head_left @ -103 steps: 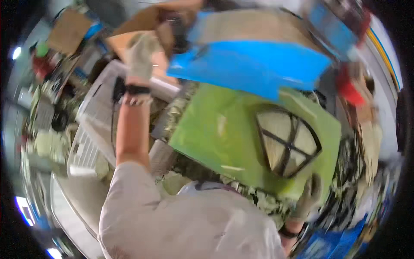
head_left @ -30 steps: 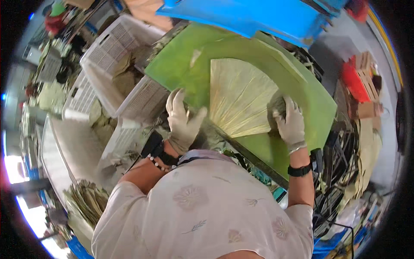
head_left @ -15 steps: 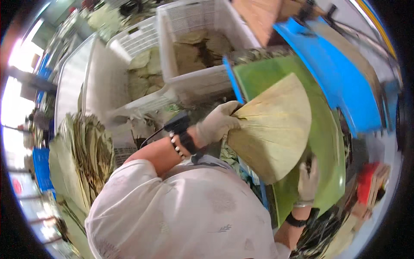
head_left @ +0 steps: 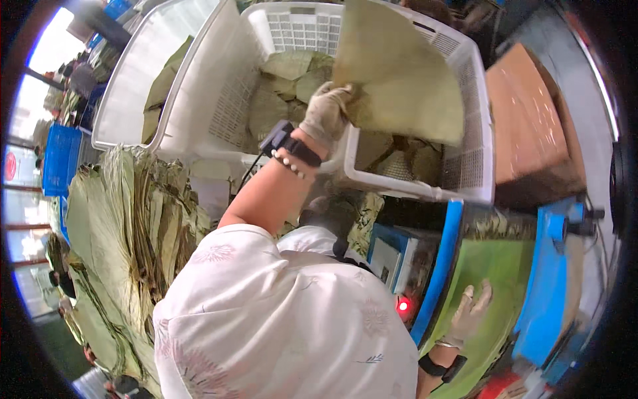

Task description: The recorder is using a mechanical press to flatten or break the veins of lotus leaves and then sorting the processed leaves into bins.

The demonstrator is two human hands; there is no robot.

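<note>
My gloved left hand (head_left: pixel 322 114) grips a large fan-shaped pale olive sheet, like dried leaf, (head_left: pixel 405 73) at its narrow corner and holds it raised over white plastic crates (head_left: pixel 419 191). The sheet hides part of the crates' insides, where similar folded pieces (head_left: pixel 282 86) show. My gloved right hand (head_left: pixel 468 311), its fingers apart and holding nothing, is over a green board (head_left: pixel 495 259) at lower right. Whether it touches the board I cannot tell.
A big stack of dried leaves (head_left: pixel 119 239) lies at the left. A cardboard box (head_left: pixel 522 120) is at upper right, a blue panel (head_left: pixel 541 286) right of the board, and a device with a red light (head_left: pixel 403 306) left of it. Blue plastic crates (head_left: pixel 61 159) are at the far left.
The view has swung left. The sheet, lying on the green board a second ago, is lifted in my left hand and carried over the crates. My right hand stayed at the board.
</note>
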